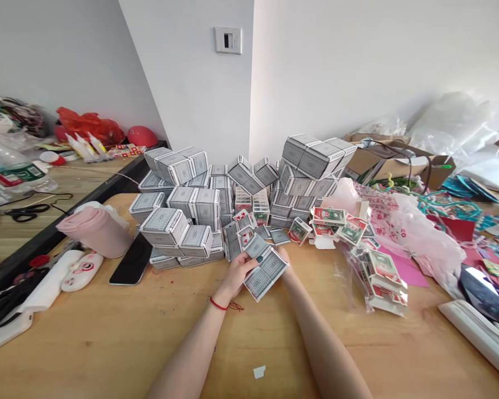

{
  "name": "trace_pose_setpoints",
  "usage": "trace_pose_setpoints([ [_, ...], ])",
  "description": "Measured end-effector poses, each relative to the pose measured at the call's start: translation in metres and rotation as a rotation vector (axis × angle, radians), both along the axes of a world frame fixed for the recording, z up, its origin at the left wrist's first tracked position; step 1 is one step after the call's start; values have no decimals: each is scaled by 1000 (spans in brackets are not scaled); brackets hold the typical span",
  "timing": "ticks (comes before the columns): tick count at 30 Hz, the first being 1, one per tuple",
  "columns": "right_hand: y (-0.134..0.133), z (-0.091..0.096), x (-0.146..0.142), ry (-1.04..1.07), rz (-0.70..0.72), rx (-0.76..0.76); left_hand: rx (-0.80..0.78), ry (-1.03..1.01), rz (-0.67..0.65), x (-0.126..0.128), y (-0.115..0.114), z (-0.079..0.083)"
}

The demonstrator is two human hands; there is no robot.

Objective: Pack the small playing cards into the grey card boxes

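Observation:
Blue-and-white patterned playing cards (pixel 266 276) are held in front of me, backs up, over the wooden table. My left hand (pixel 236 271) grips them from the left, with the thumb on top. At their right edge is my right hand (pixel 286 263), closed on them, its fingertips mostly hidden behind. Just beyond my hands lie cards showing red hearts (pixel 244 220). Behind stand stacked blocks made of the same cards (pixel 195 205), joined by a raised zigzag piece (pixel 251 173) to a taller stack (pixel 311 158) on the right.
Open red-and-green card boxes (pixel 382 266) lie right of my hands, beside a pink-printed plastic bag (pixel 411 221). To the left are a phone (pixel 130 260), a pink roll (pixel 97 230) and a glue gun (pixel 54 277). A white paper scrap (pixel 259 372) lies near the front edge.

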State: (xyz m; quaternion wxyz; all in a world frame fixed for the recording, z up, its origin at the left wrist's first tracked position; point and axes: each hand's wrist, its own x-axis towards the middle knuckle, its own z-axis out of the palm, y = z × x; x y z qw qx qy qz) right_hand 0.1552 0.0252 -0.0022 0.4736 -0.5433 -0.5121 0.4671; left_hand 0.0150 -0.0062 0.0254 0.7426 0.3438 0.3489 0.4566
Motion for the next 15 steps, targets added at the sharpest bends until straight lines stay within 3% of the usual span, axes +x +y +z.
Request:
trace_pose_setpoints([
  [4,-4,2,12,34,112,-122,-30,65,103,-1,2,-4],
  [7,-9,2,23,92,107,-217,-29,110,157,-1,4,-6],
  [15,-29,0,25,129,-56,-22,97,204,296,-1,11,-10],
])
